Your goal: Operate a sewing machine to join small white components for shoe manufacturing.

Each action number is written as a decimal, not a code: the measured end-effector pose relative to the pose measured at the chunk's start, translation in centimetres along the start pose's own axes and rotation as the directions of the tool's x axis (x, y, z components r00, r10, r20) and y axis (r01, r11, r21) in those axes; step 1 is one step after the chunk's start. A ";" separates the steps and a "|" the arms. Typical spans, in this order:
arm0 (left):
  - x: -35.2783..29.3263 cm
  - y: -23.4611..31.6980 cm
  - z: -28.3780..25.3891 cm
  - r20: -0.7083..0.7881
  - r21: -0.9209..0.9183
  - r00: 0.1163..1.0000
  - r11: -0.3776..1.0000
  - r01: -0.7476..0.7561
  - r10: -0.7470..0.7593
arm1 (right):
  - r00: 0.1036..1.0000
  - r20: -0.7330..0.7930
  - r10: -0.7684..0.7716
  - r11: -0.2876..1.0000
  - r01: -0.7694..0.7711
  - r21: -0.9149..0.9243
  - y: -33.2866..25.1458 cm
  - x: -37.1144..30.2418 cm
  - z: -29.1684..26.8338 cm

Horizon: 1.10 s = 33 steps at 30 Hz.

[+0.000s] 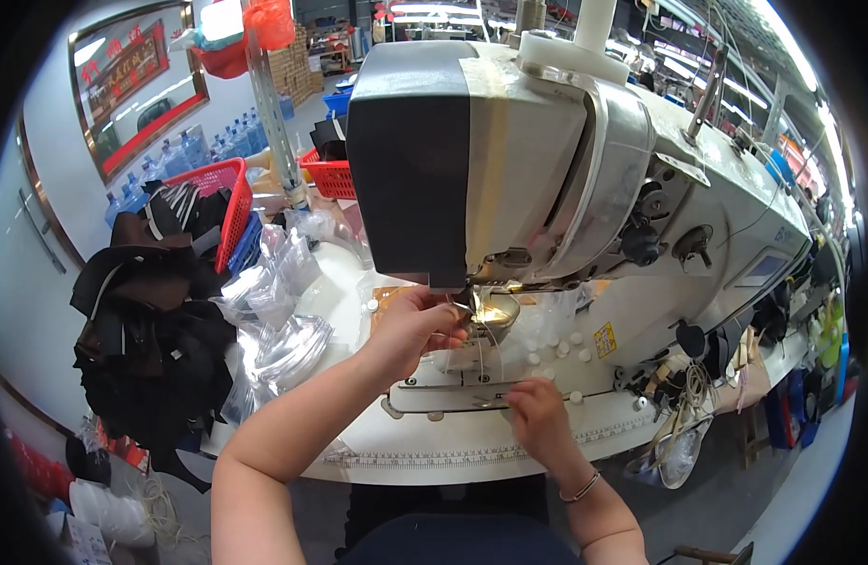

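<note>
A large sewing machine (538, 160) with a dark front cover fills the middle. Under its head, my left hand (420, 325) is closed, thumb and fingertips together beside the lit needle area; what they grip is too small to make out. Pale thread (498, 353) hangs from there toward the metal plate (443, 397) on the machine bed. My right hand (539, 414) hovers over the plate's right end with its fingers curled together, close to the thread's lower end. Whether the thread is between those fingers cannot be seen.
Several small white round pieces (561, 350) lie right of the needle area. Clear plastic bags (279, 339) and a heap of dark cut pieces (152, 320) crowd the left side, near a red basket (234, 212). A measuring tape strip (472, 459) follows the table's front edge. Cord bundles (693, 386) hang at right.
</note>
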<state>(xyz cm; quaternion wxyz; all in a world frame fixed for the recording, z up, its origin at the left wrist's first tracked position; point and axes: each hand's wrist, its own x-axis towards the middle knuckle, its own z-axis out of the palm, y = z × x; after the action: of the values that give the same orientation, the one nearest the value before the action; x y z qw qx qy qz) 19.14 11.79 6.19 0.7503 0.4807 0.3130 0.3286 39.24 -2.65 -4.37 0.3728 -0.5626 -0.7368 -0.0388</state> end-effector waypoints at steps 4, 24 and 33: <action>-0.8 -0.4 -0.8 -0.096 -0.079 0.995 0.996 -0.038 0.030 | 0.996 0.058 -0.062 0.978 0.073 -0.198 -0.4 -1.1 1.2; -14.6 -5.6 -3.5 -0.212 -0.055 0.966 0.985 -0.164 0.149 | 0.977 -0.139 -0.162 0.949 0.192 0.248 -9.9 4.9 2.6; -14.4 -5.8 -2.9 -0.162 -0.037 0.973 0.985 -0.169 0.161 | 0.957 -0.157 -0.242 0.930 0.275 0.242 -10.0 5.1 1.9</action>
<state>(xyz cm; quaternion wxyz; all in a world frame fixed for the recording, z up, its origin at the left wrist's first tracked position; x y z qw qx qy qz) 9.51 0.02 1.99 0.7049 0.4583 0.3222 0.4350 29.25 -1.31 0.94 0.4806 -0.4029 -0.7786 -0.0252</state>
